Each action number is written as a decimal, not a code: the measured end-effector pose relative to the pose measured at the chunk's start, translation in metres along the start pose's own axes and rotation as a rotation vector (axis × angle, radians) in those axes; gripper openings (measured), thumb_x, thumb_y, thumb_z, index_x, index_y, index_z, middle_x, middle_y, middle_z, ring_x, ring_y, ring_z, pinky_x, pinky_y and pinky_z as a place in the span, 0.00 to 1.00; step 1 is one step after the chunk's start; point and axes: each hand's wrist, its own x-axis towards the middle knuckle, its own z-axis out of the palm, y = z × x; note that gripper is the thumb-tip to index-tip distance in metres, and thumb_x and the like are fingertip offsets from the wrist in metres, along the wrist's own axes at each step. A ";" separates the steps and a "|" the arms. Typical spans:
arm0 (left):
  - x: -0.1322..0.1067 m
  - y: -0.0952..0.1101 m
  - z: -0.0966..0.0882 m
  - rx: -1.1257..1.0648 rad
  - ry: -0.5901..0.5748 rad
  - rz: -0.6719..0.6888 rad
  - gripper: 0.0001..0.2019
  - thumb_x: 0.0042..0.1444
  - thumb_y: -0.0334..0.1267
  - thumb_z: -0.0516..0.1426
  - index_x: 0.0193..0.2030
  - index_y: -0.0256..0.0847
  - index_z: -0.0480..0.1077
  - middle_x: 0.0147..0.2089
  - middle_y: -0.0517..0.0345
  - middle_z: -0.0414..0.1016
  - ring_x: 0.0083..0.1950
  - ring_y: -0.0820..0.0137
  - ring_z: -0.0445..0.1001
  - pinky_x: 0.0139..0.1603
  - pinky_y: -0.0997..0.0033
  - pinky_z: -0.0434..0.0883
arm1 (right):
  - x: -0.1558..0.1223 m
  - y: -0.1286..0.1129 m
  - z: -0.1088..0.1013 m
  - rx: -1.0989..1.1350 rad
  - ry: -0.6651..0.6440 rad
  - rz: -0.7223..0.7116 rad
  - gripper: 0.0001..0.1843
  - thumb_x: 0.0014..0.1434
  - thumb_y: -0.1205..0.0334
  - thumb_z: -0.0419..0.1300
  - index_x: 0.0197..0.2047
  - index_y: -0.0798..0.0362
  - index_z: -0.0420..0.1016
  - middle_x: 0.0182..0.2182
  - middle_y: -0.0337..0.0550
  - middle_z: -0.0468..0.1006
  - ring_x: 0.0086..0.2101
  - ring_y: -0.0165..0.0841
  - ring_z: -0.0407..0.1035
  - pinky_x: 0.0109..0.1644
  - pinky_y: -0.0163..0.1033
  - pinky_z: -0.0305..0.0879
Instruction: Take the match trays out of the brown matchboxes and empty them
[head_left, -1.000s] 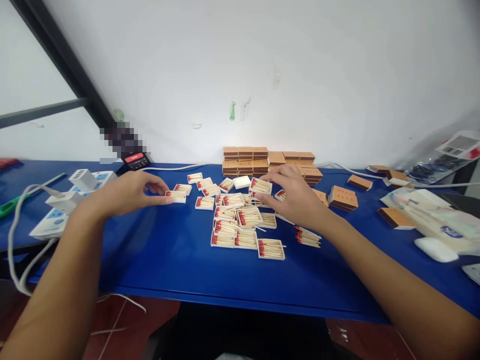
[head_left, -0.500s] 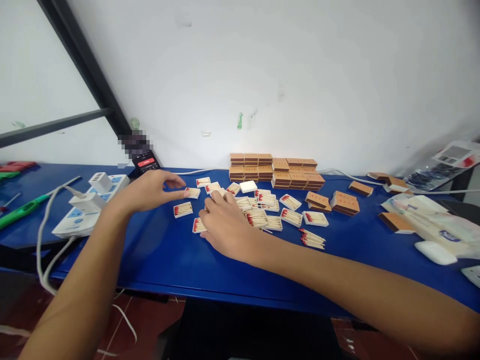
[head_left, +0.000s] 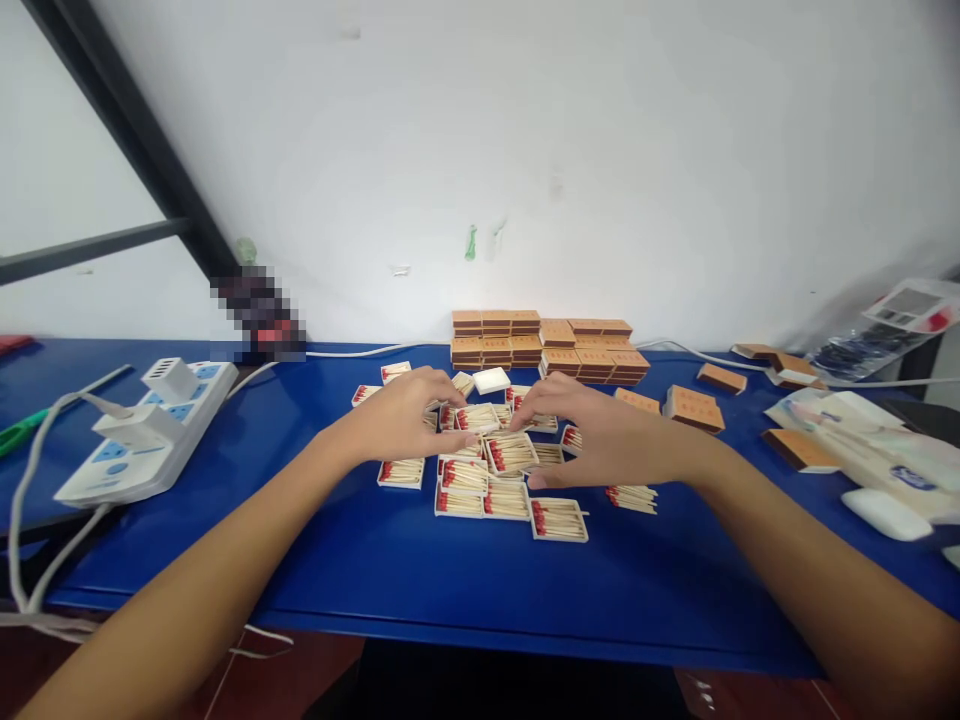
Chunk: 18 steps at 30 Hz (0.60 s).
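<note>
In the middle of the blue table lies a cluster of white matchbox trays full of red-tipped matches, some on top of others. My left hand is at its left side, thumb and fingers apart, fingertips close to the trays. My right hand curves over the right side with thumb and fingers spread; it hides some trays beneath. Whether the fingertips touch the trays I cannot tell. Nearest me, one tray sits at the front right of the cluster. A white, blank-topped tray lies behind it.
Brown matchboxes are stacked against the wall. A loose heap of matches lies beyond my right hand. More boxes and a tissue pack are on the right. A white power strip with cables stands left.
My left hand has moved right to the trays, and my right hand has shifted right. Trays now sit closer together, with several nearer the table's front. The view has shifted a little.
</note>
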 end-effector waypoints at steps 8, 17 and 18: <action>0.000 -0.008 0.012 -0.025 0.033 0.034 0.16 0.65 0.52 0.64 0.50 0.44 0.81 0.49 0.49 0.82 0.52 0.56 0.79 0.54 0.51 0.75 | 0.001 -0.005 0.013 -0.026 0.079 -0.046 0.18 0.63 0.42 0.69 0.50 0.42 0.82 0.49 0.46 0.80 0.53 0.47 0.71 0.53 0.54 0.71; 0.000 -0.009 0.005 -0.016 0.149 0.011 0.14 0.62 0.51 0.66 0.47 0.44 0.80 0.49 0.52 0.82 0.51 0.59 0.79 0.51 0.56 0.75 | -0.053 0.021 -0.035 -0.134 0.188 0.141 0.21 0.61 0.36 0.69 0.49 0.39 0.85 0.40 0.45 0.83 0.35 0.41 0.74 0.34 0.46 0.69; 0.000 -0.011 0.003 -0.005 0.164 0.013 0.14 0.62 0.50 0.66 0.47 0.44 0.80 0.49 0.52 0.82 0.51 0.59 0.79 0.51 0.57 0.75 | -0.066 0.025 -0.035 -0.141 0.239 0.173 0.20 0.60 0.37 0.71 0.49 0.38 0.85 0.38 0.45 0.83 0.33 0.41 0.74 0.33 0.46 0.69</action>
